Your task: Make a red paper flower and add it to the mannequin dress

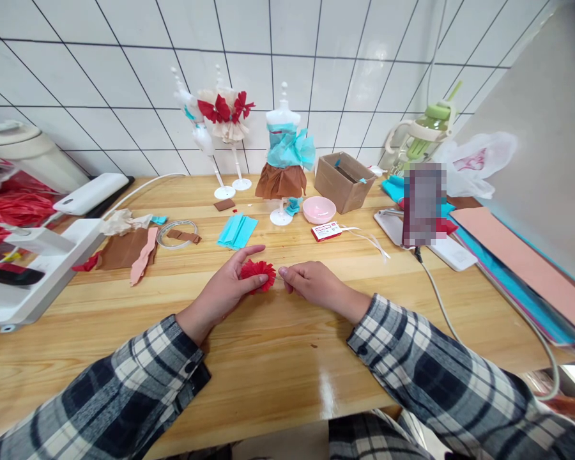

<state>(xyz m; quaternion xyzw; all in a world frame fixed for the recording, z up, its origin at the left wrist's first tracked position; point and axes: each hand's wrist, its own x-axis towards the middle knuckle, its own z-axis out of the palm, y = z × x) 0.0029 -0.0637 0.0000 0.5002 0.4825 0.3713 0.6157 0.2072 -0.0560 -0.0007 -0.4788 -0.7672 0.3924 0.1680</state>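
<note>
- Far left: a cream jug (33,150) stands by the wall, a heap of red strands (14,214) before it; a white frame (71,252) is nearest the table edge.
- Left of the hands: brown paper (119,251) lies flat, a pink strip (145,257) over its right side; a clear ring (161,236) is just beyond.
- Rear, left of centre: two slim white dress stands (219,131) are set close together, one bearing red bows.
- Left hand (218,287): thumb pressed across the front of a red flower (257,268), forefinger extended past its upper edge. The flower is pinched between the thumb and the fingers behind (those are partly hidden), held above the wooden table (278,377). Its fringed edge shows above and below the thumb.
- Behind the flower: folded blue paper (238,230) lies flat, and a dress stand in a brown skirt (280,182) is upright.
- Right hand (316,283): just right of the flower, thumb and forefinger pressed together at the tips, pointing towards it. Whether something thin is pinched there, I cannot tell.
- Beyond the right hand: a red-and-white packet (326,231), a pink bowl (319,217) and a cardboard box (333,186).
- Far right: a green-lidded bottle (435,115) and a pink sheet (522,249) over blue ones.
</note>
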